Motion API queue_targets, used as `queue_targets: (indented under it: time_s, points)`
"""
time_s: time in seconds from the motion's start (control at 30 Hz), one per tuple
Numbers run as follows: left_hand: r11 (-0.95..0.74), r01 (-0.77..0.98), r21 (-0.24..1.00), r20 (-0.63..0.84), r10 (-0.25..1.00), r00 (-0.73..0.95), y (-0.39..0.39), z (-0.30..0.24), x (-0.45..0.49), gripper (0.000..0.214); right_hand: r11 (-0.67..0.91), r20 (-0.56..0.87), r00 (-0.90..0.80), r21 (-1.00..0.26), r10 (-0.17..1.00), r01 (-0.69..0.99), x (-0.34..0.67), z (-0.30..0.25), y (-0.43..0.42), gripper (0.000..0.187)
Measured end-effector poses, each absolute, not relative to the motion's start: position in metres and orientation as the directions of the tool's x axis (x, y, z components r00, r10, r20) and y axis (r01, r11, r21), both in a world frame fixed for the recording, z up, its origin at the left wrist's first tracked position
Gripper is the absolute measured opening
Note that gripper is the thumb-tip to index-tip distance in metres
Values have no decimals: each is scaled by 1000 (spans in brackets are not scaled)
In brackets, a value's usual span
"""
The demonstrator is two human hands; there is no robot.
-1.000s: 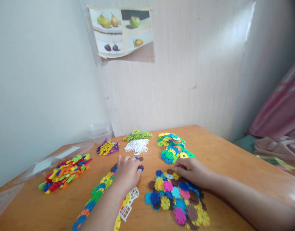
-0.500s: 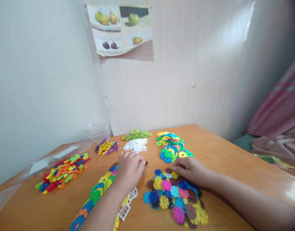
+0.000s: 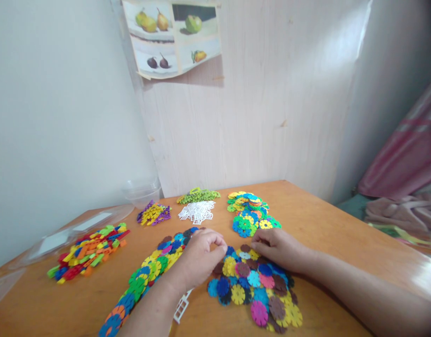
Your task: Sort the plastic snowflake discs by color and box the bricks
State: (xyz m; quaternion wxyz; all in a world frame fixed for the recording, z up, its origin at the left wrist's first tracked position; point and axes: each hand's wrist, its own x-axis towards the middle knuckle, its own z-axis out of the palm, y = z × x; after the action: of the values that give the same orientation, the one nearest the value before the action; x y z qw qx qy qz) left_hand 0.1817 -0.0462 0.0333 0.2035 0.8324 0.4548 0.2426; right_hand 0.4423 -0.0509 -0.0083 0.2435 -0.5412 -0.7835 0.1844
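My left hand (image 3: 205,255) hovers at the left edge of a loose heap of notched plastic discs (image 3: 261,294), thumb and forefinger curled together. Whatever lies between those fingertips is hidden. At the heap's far right edge rests my right hand (image 3: 277,248), its fingers bent inward and closed; I cannot make out anything in them. The heap mixes blue, yellow, brown and pink discs. Under and beside my left forearm runs a long band of overlapping discs (image 3: 138,282). A white window-shaped plastic piece (image 3: 181,310) partly shows next to that forearm.
Farther back lie more discs (image 3: 254,217), white lattice pieces (image 3: 196,212), green pieces (image 3: 198,196) and purple-yellow pieces (image 3: 154,213). Colourful blocks (image 3: 89,250) sit at left, near plastic bags (image 3: 55,243). A clear tub (image 3: 141,193) stands against the wall.
My left hand has moved right, from the disc band's far end to the loose heap, uncovering dark and blue discs. A brownish disc shows where a pink one did. My right hand stays put.
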Motion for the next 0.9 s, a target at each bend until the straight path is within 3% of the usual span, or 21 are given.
queue_targets:
  time_s: [0.13, 0.27, 0.5, 0.9]
  points:
    - [-416, 837, 356, 287, 901, 326, -30, 35, 157, 15, 338, 166, -297, -555, 940, 760, 443, -8, -51, 22]
    - [-350, 910, 224, 248, 923, 294, -23, 30, 143, 13, 340, 161, -303, -558, 939, 757, 443, -9, -49, 23]
    - [-386, 908, 165, 173, 918, 358, -27, 22, 143, 13, 343, 164, -305, -551, 938, 761, 443, -8, -51, 22]
    - [-370, 901, 225, 185, 924, 333, -18, 17, 146, 11, 351, 175, -307, -554, 936, 755, 443, -9, -51, 21]
